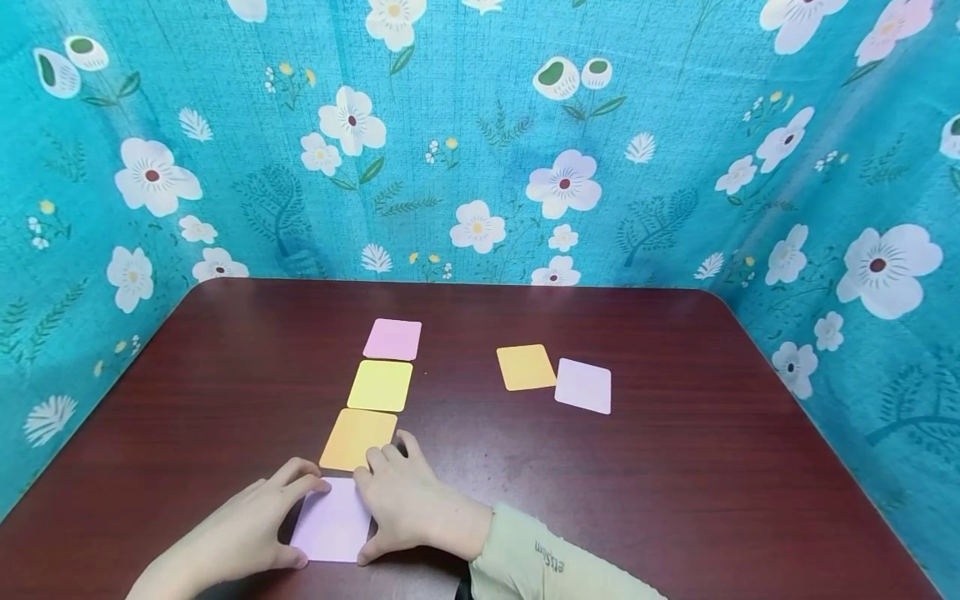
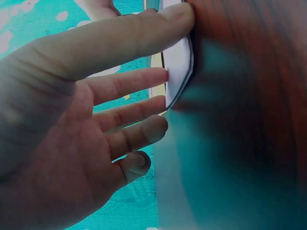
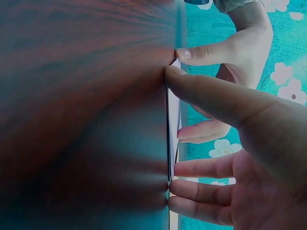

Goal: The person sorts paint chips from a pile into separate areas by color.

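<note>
A lilac square card with rounded corners lies flat on the table at the near end of a column of cards. My left hand touches its left side, thumb by the near corner and fingertips by the far corner. On the opposite side, my right hand has its thumb at the near corner and its fingers along the far part of the edge. The left wrist view shows fairly straight fingers against the card. Just beyond, an orange card lies close to both hands' fingertips.
Farther up the column lie a yellow card and a pink card. Right of them, another orange card and a pale lilac card lie almost touching on the dark reddish table. A blue flowered cloth hangs behind.
</note>
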Motion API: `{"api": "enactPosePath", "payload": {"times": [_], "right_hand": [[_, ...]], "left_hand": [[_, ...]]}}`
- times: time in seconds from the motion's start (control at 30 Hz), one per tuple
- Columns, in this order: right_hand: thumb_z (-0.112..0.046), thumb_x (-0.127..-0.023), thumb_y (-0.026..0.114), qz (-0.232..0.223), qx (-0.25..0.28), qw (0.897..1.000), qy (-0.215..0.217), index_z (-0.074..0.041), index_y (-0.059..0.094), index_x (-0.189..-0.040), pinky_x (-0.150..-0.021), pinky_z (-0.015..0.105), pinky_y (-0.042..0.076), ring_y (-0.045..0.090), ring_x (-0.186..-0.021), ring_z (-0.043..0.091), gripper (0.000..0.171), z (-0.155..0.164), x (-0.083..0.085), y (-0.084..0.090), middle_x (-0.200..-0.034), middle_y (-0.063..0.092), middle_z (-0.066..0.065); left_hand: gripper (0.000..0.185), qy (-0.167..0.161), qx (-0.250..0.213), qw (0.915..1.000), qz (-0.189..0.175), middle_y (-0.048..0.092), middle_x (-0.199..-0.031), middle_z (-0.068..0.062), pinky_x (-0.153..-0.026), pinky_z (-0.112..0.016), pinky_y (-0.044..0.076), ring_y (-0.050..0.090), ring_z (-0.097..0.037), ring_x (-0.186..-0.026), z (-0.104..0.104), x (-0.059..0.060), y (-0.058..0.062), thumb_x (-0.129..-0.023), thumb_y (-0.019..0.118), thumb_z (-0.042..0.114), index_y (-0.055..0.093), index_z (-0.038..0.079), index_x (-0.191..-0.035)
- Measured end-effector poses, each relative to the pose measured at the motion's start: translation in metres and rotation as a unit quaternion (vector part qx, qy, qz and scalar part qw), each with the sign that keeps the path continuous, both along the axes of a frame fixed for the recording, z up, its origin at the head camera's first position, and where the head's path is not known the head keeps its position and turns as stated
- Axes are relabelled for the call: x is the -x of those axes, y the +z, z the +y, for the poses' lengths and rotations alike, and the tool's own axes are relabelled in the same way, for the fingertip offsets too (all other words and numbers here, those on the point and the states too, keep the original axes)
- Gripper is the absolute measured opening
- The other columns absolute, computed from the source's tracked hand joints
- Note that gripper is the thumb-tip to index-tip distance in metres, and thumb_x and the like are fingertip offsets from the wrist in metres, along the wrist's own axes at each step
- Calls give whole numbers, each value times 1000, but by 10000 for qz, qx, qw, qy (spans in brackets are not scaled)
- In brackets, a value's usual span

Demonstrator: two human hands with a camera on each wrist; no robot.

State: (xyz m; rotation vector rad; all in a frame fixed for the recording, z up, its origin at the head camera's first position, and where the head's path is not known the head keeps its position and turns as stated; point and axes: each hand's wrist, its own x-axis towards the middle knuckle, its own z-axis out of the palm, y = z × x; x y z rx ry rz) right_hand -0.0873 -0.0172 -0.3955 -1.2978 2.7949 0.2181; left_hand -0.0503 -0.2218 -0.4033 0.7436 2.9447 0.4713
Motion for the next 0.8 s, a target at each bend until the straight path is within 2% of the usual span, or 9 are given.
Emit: {"api": "enactPosePath", "payload": {"times": [0.33,0.53,0.7,0.8], "right_hand": [[-74,-56,64,-195,60,9998,-35,-22,55,-110,-104,44,23,47,-101,9,76,1,2,0,-101,49,-9],[-71,-58,65,-204,126,9997,-14,-21,53,-112,-104,44,23,48,-102,9,75,4,3,1,-103,50,-8],[-66,-63,66,-151,373,9992,72,-21,52,-115,-102,42,26,51,-100,9,70,15,9,1,-101,52,-9],[-62,-66,66,-225,522,9984,31,-22,52,-116,-101,42,27,52,-101,11,66,25,17,2,-103,52,-8]], "left_hand": [[62,-26,14,9998,-205,43,-111,3,-67,-35,45,53,-15,-80,3,3,5,-50,84,27,57,17,-105],[55,85,75,9992,-378,44,-105,5,-63,-29,43,48,-11,-76,6,7,11,-53,83,32,60,17,-101],[41,171,311,9992,-198,47,-95,8,-62,-31,40,46,-10,-72,14,14,17,-59,79,38,62,20,-92],[34,142,498,9986,88,46,-85,10,-60,-29,38,43,-9,-66,23,21,18,-62,77,38,62,20,-86]]}}
